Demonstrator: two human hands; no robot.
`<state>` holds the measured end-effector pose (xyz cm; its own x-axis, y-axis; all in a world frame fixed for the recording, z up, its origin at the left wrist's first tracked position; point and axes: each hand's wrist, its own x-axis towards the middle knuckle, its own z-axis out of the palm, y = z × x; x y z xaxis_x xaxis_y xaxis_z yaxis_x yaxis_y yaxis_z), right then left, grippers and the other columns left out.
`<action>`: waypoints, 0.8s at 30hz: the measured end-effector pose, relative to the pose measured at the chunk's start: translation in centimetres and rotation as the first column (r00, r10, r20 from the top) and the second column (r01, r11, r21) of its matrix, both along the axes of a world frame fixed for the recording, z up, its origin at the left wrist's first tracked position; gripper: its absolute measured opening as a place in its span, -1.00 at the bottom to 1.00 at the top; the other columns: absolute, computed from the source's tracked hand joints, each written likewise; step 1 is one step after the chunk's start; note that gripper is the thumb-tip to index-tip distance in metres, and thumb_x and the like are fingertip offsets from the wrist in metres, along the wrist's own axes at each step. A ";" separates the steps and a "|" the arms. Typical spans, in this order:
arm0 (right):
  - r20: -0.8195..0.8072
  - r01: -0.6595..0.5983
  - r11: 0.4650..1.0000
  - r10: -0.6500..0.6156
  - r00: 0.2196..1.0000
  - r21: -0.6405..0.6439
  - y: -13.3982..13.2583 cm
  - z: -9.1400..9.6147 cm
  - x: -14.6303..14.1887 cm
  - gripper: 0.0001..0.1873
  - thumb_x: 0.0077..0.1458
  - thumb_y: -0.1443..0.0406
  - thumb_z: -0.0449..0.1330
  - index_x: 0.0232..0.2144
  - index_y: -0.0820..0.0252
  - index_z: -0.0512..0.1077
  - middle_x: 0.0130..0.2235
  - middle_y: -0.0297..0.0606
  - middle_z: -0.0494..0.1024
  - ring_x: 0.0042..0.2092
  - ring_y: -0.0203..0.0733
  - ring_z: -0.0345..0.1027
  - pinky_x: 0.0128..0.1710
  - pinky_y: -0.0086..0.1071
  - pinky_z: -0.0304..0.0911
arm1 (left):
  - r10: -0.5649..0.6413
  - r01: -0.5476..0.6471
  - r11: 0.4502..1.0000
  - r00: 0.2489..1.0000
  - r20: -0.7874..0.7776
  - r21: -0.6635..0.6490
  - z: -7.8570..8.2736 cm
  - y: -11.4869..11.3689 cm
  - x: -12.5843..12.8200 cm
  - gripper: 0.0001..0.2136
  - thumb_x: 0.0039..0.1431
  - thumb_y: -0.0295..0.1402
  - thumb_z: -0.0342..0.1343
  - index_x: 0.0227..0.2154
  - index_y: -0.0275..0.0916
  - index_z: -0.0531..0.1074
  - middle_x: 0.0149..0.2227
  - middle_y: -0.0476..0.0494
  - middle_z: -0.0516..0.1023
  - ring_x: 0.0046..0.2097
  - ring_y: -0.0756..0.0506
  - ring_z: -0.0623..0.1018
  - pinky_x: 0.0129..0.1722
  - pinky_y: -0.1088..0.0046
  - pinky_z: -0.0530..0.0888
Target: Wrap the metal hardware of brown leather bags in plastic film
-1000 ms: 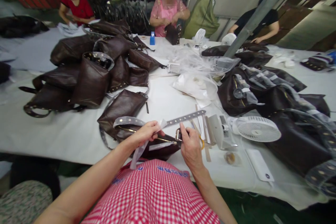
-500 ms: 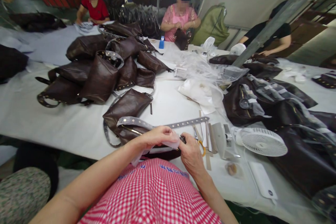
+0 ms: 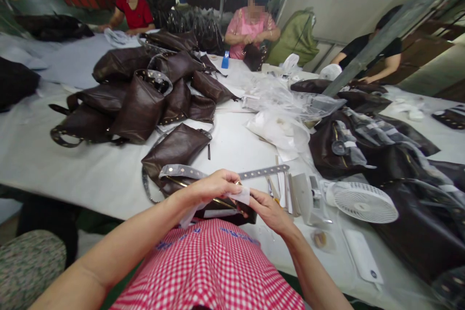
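Note:
My left hand [image 3: 221, 186] is closed, its thumb and fingers pinching a small translucent white wrapping sheet [image 3: 241, 195]. My right hand [image 3: 269, 209] meets it from the right, fingers bent at the sheet's other edge; its fingertips are partly hidden. Just under both hands lies a dark brown leather handbag [image 3: 250, 214] with a gold zipper, against the checked apron [image 3: 214, 261]. A grey-wrapped strap with studs [image 3: 261, 172] stretches out behind the hands. Close beyond the left wrist rests another brown bag [image 3: 178, 147].
Several brown bags [image 3: 140, 106] are heaped at left, and wrapped bags [image 3: 399, 164] at right. A white fan [image 3: 365, 202], scissors [image 3: 271, 188] and a white power bank [image 3: 363, 256] lie on the table's right side. Plastic bags [image 3: 279, 128] cover the middle. Co-workers [image 3: 250, 29] sit across.
My right hand has moved from a dark piece beside the sheet to the sheet's edge, its fingers now pointing left. The handbag's end shows more beneath the hands.

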<state>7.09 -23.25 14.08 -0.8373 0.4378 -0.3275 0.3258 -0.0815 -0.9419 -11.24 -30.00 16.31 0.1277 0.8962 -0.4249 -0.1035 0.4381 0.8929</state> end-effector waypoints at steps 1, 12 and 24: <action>0.008 0.004 1.000 -0.004 1.000 -0.020 -0.1 -0.3 -0.1 -0.55 0.14 -0.06 0.10 -0.24 0.17 0.48 -0.46 -0.35 0.46 -0.48 -0.30 0.31 -0.49 -0.45 0.22 | -0.012 0.013 1.000 1.000 -0.020 0.017 -0.1 0.0 -0.1 -0.75 -0.13 -0.19 0.20 -0.53 -0.28 0.34 -0.60 0.08 0.25 -0.55 0.07 0.19 -0.55 0.52 0.07; -0.041 0.254 0.942 -0.269 0.962 -0.219 1.2 -2.8 2.2 -0.58 0.15 0.00 0.15 -0.14 0.21 0.40 -0.49 -0.36 0.49 -0.53 -0.33 0.30 -0.47 -0.43 0.17 | 0.139 -0.141 0.990 0.979 -0.146 0.000 -2.0 -1.5 -3.9 -0.71 -0.08 -0.13 0.19 -0.58 -0.31 0.43 -0.60 0.04 0.31 -0.49 0.03 0.22 -0.44 0.50 0.14; -0.085 0.411 0.910 -0.415 0.906 -0.061 0.6 -2.3 1.6 -0.54 0.00 0.05 0.28 -0.13 0.19 0.34 -0.37 -0.32 0.46 -0.35 -0.24 0.36 -0.33 -0.38 0.30 | 0.339 -0.332 0.940 0.935 -0.108 0.074 0.1 -2.0 -1.3 -0.78 -0.12 -0.27 0.21 -0.61 -0.27 0.31 -0.61 0.09 0.27 -0.51 0.05 0.23 -0.48 0.53 0.15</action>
